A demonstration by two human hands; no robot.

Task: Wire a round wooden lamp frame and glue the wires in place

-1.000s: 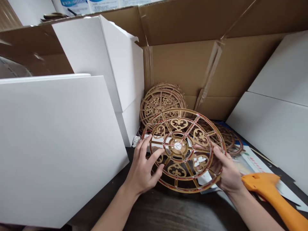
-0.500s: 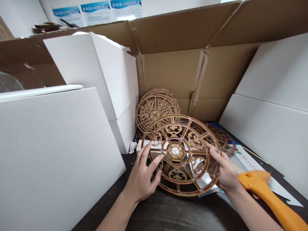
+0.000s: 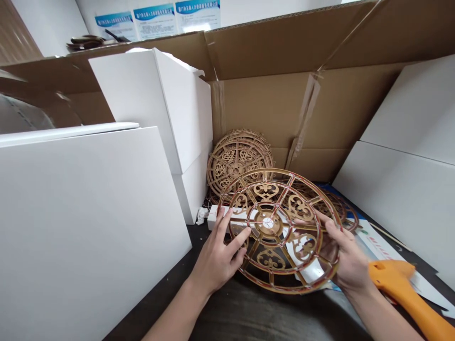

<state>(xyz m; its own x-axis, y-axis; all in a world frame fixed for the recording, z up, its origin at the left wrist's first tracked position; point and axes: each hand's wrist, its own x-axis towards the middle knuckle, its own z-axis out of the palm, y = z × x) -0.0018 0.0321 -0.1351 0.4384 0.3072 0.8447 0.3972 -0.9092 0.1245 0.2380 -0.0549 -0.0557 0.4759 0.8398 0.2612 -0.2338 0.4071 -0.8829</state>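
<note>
Both my hands hold a round, gold-brown openwork disc (image 3: 280, 227) with heart-shaped cut-outs and red lines along its spokes, lifted a little above the dark table. My left hand (image 3: 220, 255) grips its left rim, fingers spread over the lattice. My right hand (image 3: 346, 260) clasps the right rim, partly seen through the openings. More discs of the same kind lean in a stack (image 3: 240, 163) against the cardboard box behind, and others lie flat (image 3: 337, 208) to the right.
Large white boxes stand at the left (image 3: 88, 227), behind it (image 3: 152, 104) and at the right (image 3: 408, 189). An open cardboard box (image 3: 277, 94) fills the back. An orange-handled tool (image 3: 405, 293) and printed sheets (image 3: 377, 237) lie at the right.
The disc and both hands have shifted slightly right and down in view as the head moved. The grip on the disc is the same.
</note>
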